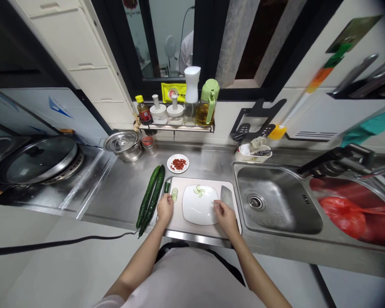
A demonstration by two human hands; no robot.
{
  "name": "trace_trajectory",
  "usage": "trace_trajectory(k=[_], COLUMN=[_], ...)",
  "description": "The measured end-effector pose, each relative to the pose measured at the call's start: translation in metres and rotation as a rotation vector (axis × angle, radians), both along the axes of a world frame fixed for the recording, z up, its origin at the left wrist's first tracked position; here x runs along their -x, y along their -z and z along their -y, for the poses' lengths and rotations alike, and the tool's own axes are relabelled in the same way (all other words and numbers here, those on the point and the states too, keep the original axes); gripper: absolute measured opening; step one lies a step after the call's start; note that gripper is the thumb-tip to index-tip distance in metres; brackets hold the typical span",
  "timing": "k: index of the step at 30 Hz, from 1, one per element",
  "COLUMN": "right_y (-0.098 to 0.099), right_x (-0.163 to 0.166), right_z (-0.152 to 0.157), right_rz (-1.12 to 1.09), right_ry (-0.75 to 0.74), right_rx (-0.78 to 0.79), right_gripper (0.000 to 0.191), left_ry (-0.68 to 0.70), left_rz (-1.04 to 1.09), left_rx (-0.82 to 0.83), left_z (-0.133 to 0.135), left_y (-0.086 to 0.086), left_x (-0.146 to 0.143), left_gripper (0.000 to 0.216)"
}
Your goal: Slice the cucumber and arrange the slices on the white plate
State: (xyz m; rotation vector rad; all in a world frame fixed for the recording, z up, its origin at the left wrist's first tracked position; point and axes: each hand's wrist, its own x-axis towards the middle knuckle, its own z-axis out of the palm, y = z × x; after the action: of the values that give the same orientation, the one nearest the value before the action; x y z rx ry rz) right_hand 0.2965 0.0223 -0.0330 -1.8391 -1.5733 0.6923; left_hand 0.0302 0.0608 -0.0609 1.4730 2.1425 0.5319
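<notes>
My left hand [165,208] is at the left edge of the cutting board [177,218], its fingers drawn together beside a short row of cucumber slices [175,194]. What the fingertips pinch, if anything, is hidden. Just above it lies a cut cucumber stub [167,187]. On the board sits a white squarish plate [199,209] with several pale green slices [199,191] fanned near its far rim. My right hand [225,218] is at the plate's right rim, thumb and fingers pinched; anything between them is too small to see. A knife blade [226,195] lies beyond it on the board.
Two whole cucumbers [152,199] lie left of the board. Behind it stands a small plate of chopped red pieces [178,164]. A sink [276,201] is at the right, a lidded steel pot [124,145] at the back left. Bottles line a wall rack [179,126].
</notes>
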Motion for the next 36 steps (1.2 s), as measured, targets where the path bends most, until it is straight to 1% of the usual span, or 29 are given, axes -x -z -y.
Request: trace_trajectory(k=[5,10,16,20,23,25,26,28,30,33,35,36], right_y=[0.002,0.002,0.002,0.002,-0.004,-0.013,-0.02,-0.038,-0.06,-0.094,-0.112,-0.119], right_x=[0.0,-0.002,-0.001,0.0,0.001,0.005,0.007,0.015,0.026,0.042,0.051,0.054], right_z=[-0.001,-0.002,-0.004,-0.006,-0.01,-0.016,-0.02,-0.029,-0.039,-0.051,-0.056,-0.057], right_rz=[-0.002,-0.004,-0.002,-0.028,-0.048,-0.07,-0.085,-0.124,-0.185,-0.311,-0.369,-0.395], right_ry=[-0.008,-0.021,-0.029,-0.029,-0.035,-0.045,-0.058,-0.085,-0.123,-0.19,-0.241,-0.27], right_rx=[0.004,0.001,-0.03,-0.05,-0.055,-0.061,-0.063,-0.076,-0.101,-0.118,-0.131,-0.132], right_gripper=[0.047,0.047,0.046,0.044,0.041,0.04,0.039,0.037,0.036,0.033,0.029,0.027], left_ry=[0.063,0.08,0.09,0.08,0.011,-0.011,-0.006,0.026,0.099,0.229,0.312,0.335], left_rz=[-0.045,-0.058,-0.056,0.024,0.183,0.375,0.484,0.672,0.827,0.977,1.027,1.048], left_rx=[-0.002,0.001,-0.061,-0.103,-0.132,-0.134,-0.141,-0.154,-0.194,-0.172,-0.128,-0.12], left_z=[0.0,-0.001,0.002,0.005,0.0,-0.007,-0.012,-0.023,-0.031,-0.036,-0.036,-0.036], left_y=[-0.001,-0.001,-0.003,-0.004,-0.012,-0.025,-0.035,-0.058,-0.086,-0.124,-0.142,-0.149], left_x=[0.0,0.002,0.0,-0.002,-0.002,-0.003,-0.005,-0.011,-0.018,-0.029,-0.034,-0.035], left_gripper=[0.022,0.027,0.021,0.016,0.014,0.014,0.014,0.019,0.026,0.032,0.034,0.034])
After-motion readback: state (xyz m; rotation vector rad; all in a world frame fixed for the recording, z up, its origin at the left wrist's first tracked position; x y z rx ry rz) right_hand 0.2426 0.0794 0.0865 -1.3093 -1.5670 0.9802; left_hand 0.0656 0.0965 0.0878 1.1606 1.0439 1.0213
